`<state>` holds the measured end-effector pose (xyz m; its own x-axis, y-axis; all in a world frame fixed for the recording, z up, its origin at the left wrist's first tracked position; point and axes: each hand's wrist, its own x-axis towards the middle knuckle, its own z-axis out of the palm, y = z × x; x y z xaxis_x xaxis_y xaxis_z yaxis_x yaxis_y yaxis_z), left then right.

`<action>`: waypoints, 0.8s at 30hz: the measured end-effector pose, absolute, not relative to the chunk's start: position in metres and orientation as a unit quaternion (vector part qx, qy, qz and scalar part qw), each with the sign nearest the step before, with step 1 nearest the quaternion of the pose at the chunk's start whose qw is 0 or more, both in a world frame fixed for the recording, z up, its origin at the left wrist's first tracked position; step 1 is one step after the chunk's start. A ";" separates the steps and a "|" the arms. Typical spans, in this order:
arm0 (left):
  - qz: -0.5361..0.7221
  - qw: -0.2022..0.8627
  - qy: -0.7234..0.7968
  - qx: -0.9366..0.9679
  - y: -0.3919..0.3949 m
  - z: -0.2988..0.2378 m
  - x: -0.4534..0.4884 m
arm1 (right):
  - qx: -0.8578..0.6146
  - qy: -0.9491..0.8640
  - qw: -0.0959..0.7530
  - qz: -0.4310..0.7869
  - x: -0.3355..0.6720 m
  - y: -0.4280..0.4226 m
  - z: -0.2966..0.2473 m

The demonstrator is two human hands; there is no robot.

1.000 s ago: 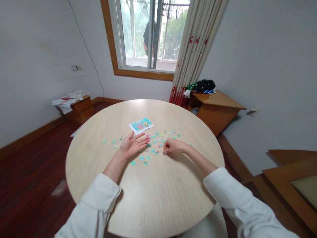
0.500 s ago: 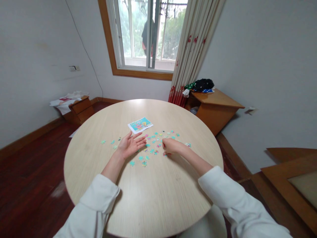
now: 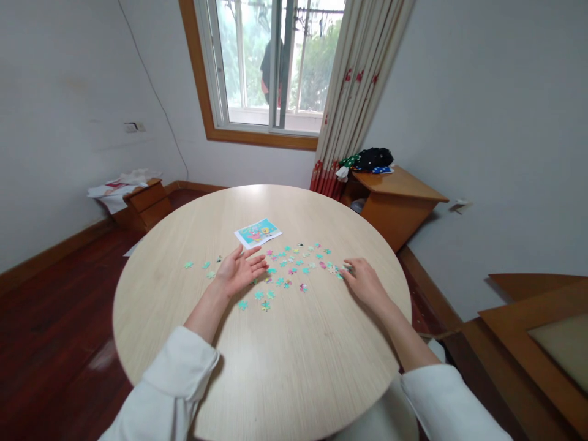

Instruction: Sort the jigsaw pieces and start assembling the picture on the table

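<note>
The left hand (image 3: 241,272) was palm up, fingers extended, near pieces (image 3: 259,295) on the tabletop (image 3: 275,373). The right hand (image 3: 365,282) was at the rightmost pieces; its grip could not be determined.

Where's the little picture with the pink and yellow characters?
In the head view, the picture card lies left of centre on the round table, just beyond the left hand and near the scattered puzzle pieces.

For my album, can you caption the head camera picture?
Left hand open, right hand at scattered puzzle pieces on a round table.
</note>
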<state>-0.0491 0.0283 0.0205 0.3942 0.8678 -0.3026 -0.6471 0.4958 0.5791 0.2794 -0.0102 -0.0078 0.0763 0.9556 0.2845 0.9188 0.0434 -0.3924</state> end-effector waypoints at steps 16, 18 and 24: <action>0.472 0.808 0.304 0.179 0.028 0.021 -0.049 | -0.701 -0.700 0.132 -0.029 0.258 0.002 -0.022; 0.472 0.808 0.305 0.177 0.027 0.022 -0.049 | -0.694 -0.706 0.140 -0.027 0.262 0.005 -0.024; 0.474 0.809 0.301 0.173 0.028 0.019 -0.050 | -0.672 -0.716 0.189 -0.006 0.269 0.008 -0.032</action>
<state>-0.0496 0.0282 0.0194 0.3699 0.8711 -0.3230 -0.6633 0.4910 0.5648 0.2690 0.0083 -0.0315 -0.0242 0.9602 0.2784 0.9647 0.0955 -0.2456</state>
